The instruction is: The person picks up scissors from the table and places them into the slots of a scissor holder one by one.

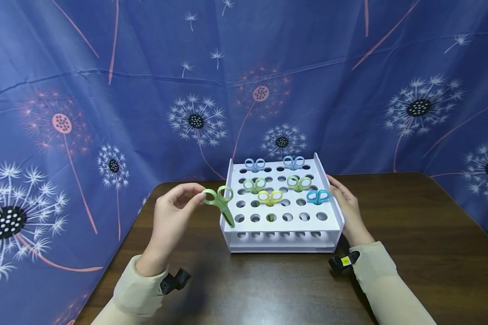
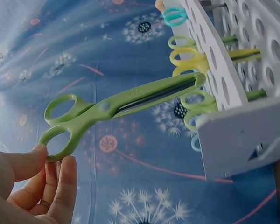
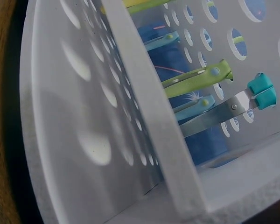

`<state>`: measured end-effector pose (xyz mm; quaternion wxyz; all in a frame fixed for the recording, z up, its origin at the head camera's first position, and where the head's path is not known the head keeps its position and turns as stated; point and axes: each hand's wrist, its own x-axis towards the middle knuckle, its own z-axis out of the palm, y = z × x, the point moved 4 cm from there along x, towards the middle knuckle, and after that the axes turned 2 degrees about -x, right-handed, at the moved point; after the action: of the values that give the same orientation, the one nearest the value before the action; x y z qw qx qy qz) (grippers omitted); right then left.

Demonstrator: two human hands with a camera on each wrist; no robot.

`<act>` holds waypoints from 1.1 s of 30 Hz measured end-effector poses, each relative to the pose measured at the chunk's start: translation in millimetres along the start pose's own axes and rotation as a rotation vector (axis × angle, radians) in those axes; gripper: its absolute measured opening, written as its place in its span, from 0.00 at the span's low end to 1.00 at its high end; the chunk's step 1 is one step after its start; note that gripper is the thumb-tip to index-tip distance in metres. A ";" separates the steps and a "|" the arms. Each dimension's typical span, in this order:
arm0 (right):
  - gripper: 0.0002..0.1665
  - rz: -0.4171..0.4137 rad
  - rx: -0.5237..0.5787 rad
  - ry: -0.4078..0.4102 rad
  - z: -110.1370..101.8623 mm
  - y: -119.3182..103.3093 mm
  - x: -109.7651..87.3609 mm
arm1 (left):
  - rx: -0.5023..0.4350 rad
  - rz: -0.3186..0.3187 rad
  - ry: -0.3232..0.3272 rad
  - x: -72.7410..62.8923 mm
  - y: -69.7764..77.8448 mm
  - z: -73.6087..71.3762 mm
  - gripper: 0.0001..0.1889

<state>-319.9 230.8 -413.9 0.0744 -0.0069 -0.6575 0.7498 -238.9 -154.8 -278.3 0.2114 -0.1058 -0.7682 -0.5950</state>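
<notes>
A pair of green scissors point(image 1: 221, 201) hangs from my left hand point(image 1: 171, 221), whose thumb and fingers pinch one handle loop. The blades are together and point down toward the near left corner of a white rack point(image 1: 286, 224). At the rack's right side is my right hand point(image 1: 347, 210), holding the side panel; some of its fingers are hidden. Blue scissors point(image 1: 318, 197), yellow scissors point(image 1: 270, 197), green scissors point(image 1: 254, 185) and several others stand blades-down in the rack's holes, handles above. In the right wrist view, a blade with a teal tip cover point(image 3: 262, 91) passes through the lower shelf.
The rack stands on a brown wooden table point(image 1: 423, 234). Behind the table hangs a blue cloth point(image 1: 333, 58) printed with dandelions. Round holes run in rows over the rack's top and lower shelf. Dark wrist cameras point(image 1: 175, 280) sit at both cuffs.
</notes>
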 end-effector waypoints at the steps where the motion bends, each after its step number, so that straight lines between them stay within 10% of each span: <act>1: 0.29 0.001 0.001 0.000 0.1 0.2 0.1 | -0.002 0.009 0.000 0.4 1.2 2.8 0.07; 33: 0.30 0.007 -0.015 0.008 2.0 -0.4 -2.5 | -0.080 0.039 0.010 9.6 -17.4 55.5 0.07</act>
<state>-317.6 228.6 -413.5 0.0742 -0.0129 -0.6628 0.7450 -265.7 -107.1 -300.4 0.2223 -0.1261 -0.7407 -0.6214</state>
